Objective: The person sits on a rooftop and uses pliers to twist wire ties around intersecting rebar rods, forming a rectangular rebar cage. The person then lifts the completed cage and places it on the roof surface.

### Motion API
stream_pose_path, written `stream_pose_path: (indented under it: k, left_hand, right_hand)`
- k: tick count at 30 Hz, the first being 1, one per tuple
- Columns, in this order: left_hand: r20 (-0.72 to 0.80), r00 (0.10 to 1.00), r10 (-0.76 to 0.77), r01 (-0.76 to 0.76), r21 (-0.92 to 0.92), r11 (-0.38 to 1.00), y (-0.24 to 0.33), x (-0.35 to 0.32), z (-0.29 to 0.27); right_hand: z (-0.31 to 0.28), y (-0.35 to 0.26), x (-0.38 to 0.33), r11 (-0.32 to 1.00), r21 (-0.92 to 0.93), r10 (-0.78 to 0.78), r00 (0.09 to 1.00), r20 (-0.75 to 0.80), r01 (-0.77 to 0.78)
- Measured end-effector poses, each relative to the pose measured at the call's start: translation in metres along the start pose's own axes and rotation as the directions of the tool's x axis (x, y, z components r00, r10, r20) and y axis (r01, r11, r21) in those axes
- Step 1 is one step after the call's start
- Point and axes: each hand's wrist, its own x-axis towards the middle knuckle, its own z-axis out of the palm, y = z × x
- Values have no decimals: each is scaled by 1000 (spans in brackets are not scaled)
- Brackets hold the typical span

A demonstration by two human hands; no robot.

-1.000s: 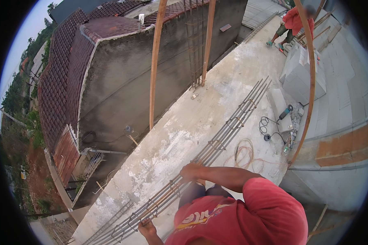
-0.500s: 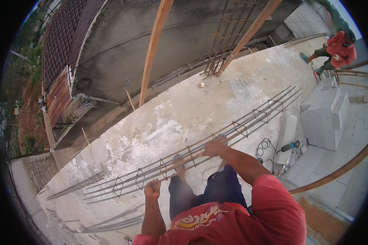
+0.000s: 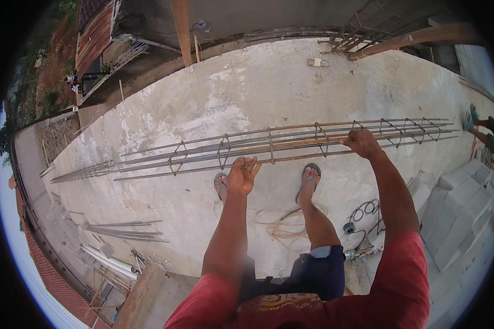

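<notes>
**mortar_mike:** So closest to the camera you had the red shirt and dark shorts, both arms stretched out front. The left hand (image 3: pixel 241 175) was curled around one of the near bars of the rebar cage (image 3: pixel 291 143), fingers wrapped over it, thumb side up. The right hand (image 3: pixel 362 143) was clamped down on a top bar further along, fist fully closed. Hands well apart, which I'd guess was to keep such a long, floppy thing balanced.

**slab_rat:** Makes sense. Where was the cage sitting, though?

**mortar_mike:** It ran crosswise in front of the person, above the flip-flops (image 3: pixel 308 178), over the concrete slab (image 3: pixel 258 93). Couldn't tell if it was lifted clear or one end was resting; the fisheye bent everything. Its left end trailed off toward the slab edge and got too thin to follow.

**slab_rat:** Anything else around?

**mortar_mike:** A cable coil (image 3: pixel 365 211) near the right foot, grey blocks (image 3: pixel 461 197) stacked on the right, loose bars (image 3: pixel 123 230) lower left. Further back, wooden posts (image 3: pixel 181 27), cut off at the top. Someone's legs (image 3: pixel 483 129) poked in at the far right edge, the rest was out of frame.
</notes>
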Motion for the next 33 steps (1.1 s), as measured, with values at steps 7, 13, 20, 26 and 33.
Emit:
stream_pose_path:
  k: [7, 13, 20, 26, 33]
  left_hand:
    - [72, 997, -20, 24, -47, 999, -52, 121, -28]
    - [-114, 982, -151, 136, -126, 983, -90, 180, -97]
    - [-5, 942, -336, 282, 552, 785, -56, 150, -220]
    - [-279, 947, 157, 8, 511, 860, 115, 28, -244]
    - [97, 596, 797, -773, 336, 538, 411, -173, -30]
  right_hand:
    - [99, 60, 57, 975, -177, -185, 935, -303, 136]
    - [194, 81, 84, 963, -249, -127, 990, -66, 107]
    - [239, 89, 92, 963, -267, 70, 993, 97, -42]
    - [238, -31, 35, 861, -487, 226, 968, 107, -147]
    - [208, -314, -108, 991, 17, -116, 797, 593, 132]
